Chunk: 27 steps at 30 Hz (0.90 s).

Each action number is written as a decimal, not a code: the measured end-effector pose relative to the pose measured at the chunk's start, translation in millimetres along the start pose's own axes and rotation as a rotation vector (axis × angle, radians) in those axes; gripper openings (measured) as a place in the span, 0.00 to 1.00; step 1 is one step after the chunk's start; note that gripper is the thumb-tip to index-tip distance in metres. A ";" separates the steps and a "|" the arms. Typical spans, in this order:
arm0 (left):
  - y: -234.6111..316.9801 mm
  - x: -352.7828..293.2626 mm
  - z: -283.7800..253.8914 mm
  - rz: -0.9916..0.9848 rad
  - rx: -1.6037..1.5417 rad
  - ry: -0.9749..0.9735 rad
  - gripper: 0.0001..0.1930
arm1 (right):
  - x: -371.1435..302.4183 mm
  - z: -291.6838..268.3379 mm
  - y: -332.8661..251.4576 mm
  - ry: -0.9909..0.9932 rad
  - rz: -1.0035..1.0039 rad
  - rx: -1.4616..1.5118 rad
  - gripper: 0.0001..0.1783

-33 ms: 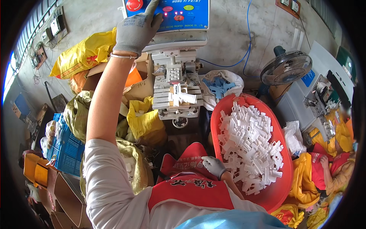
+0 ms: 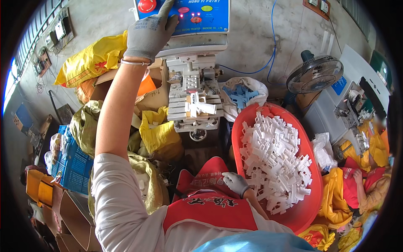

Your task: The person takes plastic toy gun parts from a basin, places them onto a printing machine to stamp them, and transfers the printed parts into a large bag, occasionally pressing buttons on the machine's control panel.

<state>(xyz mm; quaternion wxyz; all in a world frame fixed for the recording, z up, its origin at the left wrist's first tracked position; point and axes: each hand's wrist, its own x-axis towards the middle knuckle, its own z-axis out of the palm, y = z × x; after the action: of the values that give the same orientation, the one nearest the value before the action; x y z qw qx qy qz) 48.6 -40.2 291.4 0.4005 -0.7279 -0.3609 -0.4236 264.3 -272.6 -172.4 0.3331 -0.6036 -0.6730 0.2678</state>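
Observation:
My left hand (image 2: 149,31), in a grey glove, is raised to the blue control panel (image 2: 201,14) of a small printing machine, fingers spread beside the red round button (image 2: 147,5). Below the panel, a white plastic part (image 2: 200,107) lies on the machine's white slatted jig (image 2: 182,113). My right hand (image 2: 235,182), also gloved, rests low on my red apron at the near edge of a red basin (image 2: 308,210). The basin is heaped with several white plastic parts (image 2: 273,161). I see nothing held in either hand.
A white bag of blue parts (image 2: 241,94) sits behind the basin, with a fan (image 2: 315,74) and a grey machine (image 2: 352,109) to the right. Yellow sacks (image 2: 90,61), cardboard boxes and a blue crate (image 2: 73,166) crowd the left. Another person (image 2: 363,185) sits at right.

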 end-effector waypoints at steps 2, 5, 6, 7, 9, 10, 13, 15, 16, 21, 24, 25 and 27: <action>1.2 -0.1 -1.9 0.003 -0.016 0.005 0.29 | -4.0 3.6 6.8 0.038 -0.059 -0.007 0.15; 0.3 1.6 0.2 0.005 -0.030 0.015 0.29 | -3.9 2.8 11.4 0.067 -0.086 -0.016 0.15; -0.2 0.5 1.1 0.003 -0.030 0.015 0.29 | -4.2 -0.7 7.2 0.001 0.040 0.030 0.15; -0.5 0.2 2.6 0.004 -0.032 0.010 0.29 | -3.3 -3.1 4.8 -0.065 0.165 0.075 0.15; -0.8 0.7 6.0 -0.009 -0.039 0.024 0.30 | -2.7 -4.0 6.8 -0.065 0.169 0.065 0.15; -1.5 1.2 5.3 -0.009 -0.043 0.017 0.30 | -3.3 -4.2 5.9 -0.063 0.168 0.052 0.15; -2.9 2.4 -2.8 -0.027 -0.063 -0.055 0.30 | -0.6 -8.1 -5.6 -0.073 0.145 0.011 0.16; -0.6 1.1 -9.0 -0.013 -0.072 -0.073 0.30 | -4.3 -4.4 -9.8 -0.050 0.125 0.021 0.16; 1.0 1.5 -10.7 -0.007 -0.074 -0.067 0.30 | -6.0 -2.7 -10.5 -0.028 0.106 0.030 0.16; -3.7 -2.0 4.1 -0.029 -0.146 -0.018 0.29 | -8.2 4.4 3.1 -0.050 0.015 0.008 0.16; 0.7 -2.5 5.6 -0.021 -0.133 -0.018 0.28 | -8.3 3.5 3.0 -0.019 0.022 -0.022 0.15; 3.9 -1.7 9.0 -0.011 -0.130 0.003 0.28 | -9.0 5.1 6.4 0.013 0.010 -0.011 0.15; -2.8 -2.3 2.1 -0.010 -0.077 0.054 0.28 | -5.1 2.1 5.9 -0.034 0.060 -0.001 0.15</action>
<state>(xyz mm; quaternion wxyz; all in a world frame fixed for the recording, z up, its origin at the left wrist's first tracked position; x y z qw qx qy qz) 46.0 -37.6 289.4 0.3796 -0.7293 -0.3373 -0.4586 266.7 -276.9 -178.9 0.3132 -0.6191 -0.6602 0.2877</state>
